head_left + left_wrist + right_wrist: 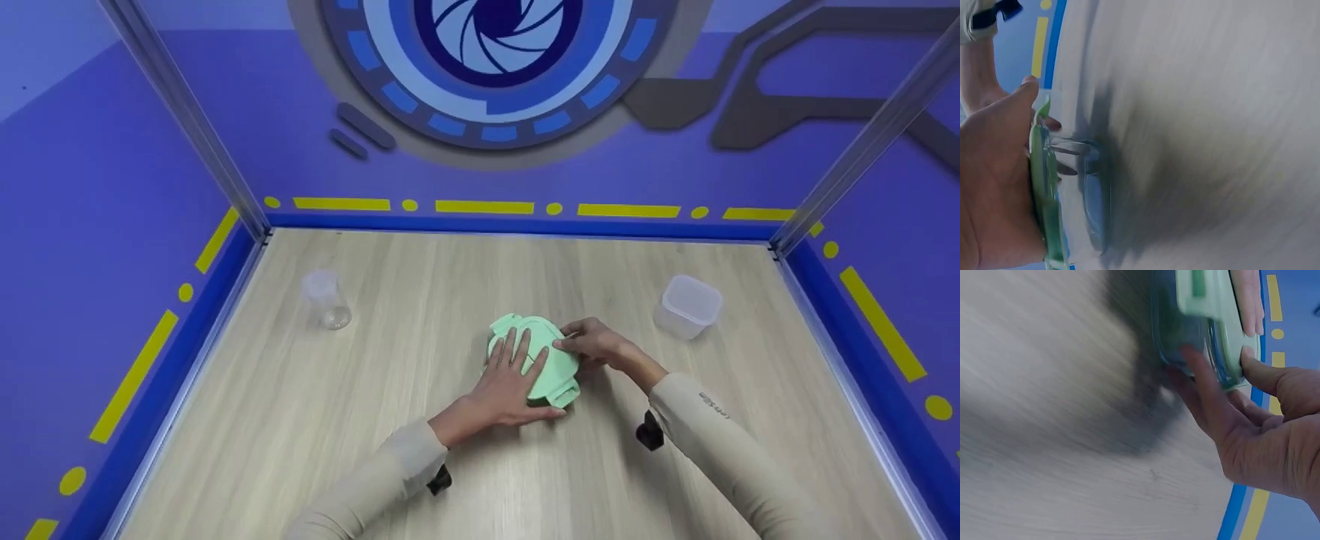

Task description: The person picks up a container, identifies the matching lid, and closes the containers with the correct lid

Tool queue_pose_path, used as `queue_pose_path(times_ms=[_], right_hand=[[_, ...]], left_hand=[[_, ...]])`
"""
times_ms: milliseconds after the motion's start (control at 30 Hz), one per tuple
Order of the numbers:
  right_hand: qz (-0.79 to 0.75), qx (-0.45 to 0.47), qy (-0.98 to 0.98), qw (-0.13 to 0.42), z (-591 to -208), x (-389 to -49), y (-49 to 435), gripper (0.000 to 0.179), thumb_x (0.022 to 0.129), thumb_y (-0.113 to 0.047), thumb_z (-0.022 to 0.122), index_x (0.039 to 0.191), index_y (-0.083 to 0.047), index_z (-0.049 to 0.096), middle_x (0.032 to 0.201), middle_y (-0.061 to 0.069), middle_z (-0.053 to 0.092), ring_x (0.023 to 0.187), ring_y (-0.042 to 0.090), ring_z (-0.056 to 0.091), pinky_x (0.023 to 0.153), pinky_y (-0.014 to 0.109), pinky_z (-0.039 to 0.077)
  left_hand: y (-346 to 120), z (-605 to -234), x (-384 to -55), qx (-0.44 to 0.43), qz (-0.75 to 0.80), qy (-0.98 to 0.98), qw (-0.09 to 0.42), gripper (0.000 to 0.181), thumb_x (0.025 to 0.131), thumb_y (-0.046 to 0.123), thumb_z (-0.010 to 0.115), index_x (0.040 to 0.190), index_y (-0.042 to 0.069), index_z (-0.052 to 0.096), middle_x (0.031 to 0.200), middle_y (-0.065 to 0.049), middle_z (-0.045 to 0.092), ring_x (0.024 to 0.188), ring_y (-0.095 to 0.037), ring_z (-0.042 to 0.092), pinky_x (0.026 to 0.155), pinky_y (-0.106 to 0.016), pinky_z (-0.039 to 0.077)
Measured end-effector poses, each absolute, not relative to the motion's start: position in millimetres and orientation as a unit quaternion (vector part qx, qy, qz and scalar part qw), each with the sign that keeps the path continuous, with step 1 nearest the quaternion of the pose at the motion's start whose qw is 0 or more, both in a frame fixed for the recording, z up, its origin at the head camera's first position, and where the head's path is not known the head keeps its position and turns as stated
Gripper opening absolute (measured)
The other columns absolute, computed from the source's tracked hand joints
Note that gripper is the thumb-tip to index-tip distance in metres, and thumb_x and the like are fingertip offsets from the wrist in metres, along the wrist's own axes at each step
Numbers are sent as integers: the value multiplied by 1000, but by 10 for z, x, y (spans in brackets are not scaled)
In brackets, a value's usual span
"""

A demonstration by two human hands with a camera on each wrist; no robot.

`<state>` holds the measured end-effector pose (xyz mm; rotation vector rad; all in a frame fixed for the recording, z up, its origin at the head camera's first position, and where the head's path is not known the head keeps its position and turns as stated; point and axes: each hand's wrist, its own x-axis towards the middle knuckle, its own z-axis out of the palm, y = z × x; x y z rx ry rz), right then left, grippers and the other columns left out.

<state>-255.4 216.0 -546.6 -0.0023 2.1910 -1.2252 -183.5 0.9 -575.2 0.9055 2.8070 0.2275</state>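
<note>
A glass food container with a mint-green lid [556, 369] stands mid-table, its clear wall [1095, 208] visible under the lid in the left wrist view. My left hand [506, 390] lies across the lid with its fingers spread and straight, the thumb pointing out along the near side. At the container's right side, my right hand [598, 346] grips the edge. Its thumb [1264, 374] presses on the lid while the fingers [1210, 391] curl against the glass below. A side flap [564, 392] of the lid sticks out at the near right.
At the left stands a clear jar [335, 318] with a frosted top. A translucent square tub [686, 304] is at the right. Blue-purple panels [480, 184] with metal corner posts [862, 139] enclose the wooden table [420, 277] at the back and both sides.
</note>
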Motion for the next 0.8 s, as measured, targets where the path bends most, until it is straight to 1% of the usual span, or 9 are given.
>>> queue_pose_path(times_ms=[133,200,267,333,433,567,667,733,800], right_hand=[[-435,-23,846,308,-5472,-2554,2157,51,106,-23,57,148,3,49,140,25,60,103,19,66,89,46,61],[-431,-31,845,317,-5474,-2551,2162,52,107,-26,54,152,-1,46,147,25,55,113,24,64,94,51,59],[-431,-34,842,323,-5478,-2540,2171,52,108,-28,52,154,-5,43,151,25,51,119,27,61,94,53,58],[-431,-36,842,324,-5486,-2538,2169,52,108,-29,51,155,-8,42,154,24,48,120,28,59,94,53,58],[-434,-39,841,322,-5503,-2540,2162,52,108,-29,51,156,-10,42,153,24,49,116,25,59,91,49,59],[-442,-38,839,316,-5515,-2539,2136,53,108,-28,51,156,-6,41,148,27,52,111,24,60,88,46,59],[-444,-18,844,301,-5508,-2514,2121,57,108,-30,51,155,-1,39,146,30,51,114,27,61,87,43,59],[-438,-3,852,288,-5506,-2470,2120,61,108,-32,51,155,3,35,147,33,48,119,30,60,90,42,57],[-435,15,856,281,-5491,-2399,2141,66,107,-32,53,155,6,29,149,35,44,124,35,58,94,44,55]], left_hand=[[-46,-5672,-1869,331,98,930,127,93,97,73,43,165,18,13,174,-13,-2,161,-30,-3,130,-51,8],[-96,-5633,-1946,346,94,924,131,88,99,71,40,165,19,14,174,-9,-1,162,-28,-3,131,-50,8],[-144,-5625,-2043,363,83,919,130,85,101,70,38,165,20,14,174,-8,0,162,-27,-3,131,-51,7],[-189,-5653,-2130,379,72,915,122,86,100,71,36,166,21,12,174,-6,0,162,-26,-3,131,-51,7],[-240,-5730,-2197,398,62,910,99,87,99,73,35,166,22,10,174,-5,1,162,-25,-1,131,-50,10],[-268,-5795,-2186,399,52,913,62,87,99,73,35,166,22,10,174,-5,4,162,-24,1,130,-49,13],[-243,-5830,-2181,387,44,920,40,88,99,74,35,166,22,11,174,-5,6,162,-24,3,130,-49,14],[-203,-5863,-2167,375,47,925,28,88,98,74,36,165,22,13,174,-5,8,162,-25,6,130,-49,15],[-153,-5900,-2143,363,54,930,18,90,97,75,36,165,21,16,174,-7,10,162,-26,7,130,-50,16]])
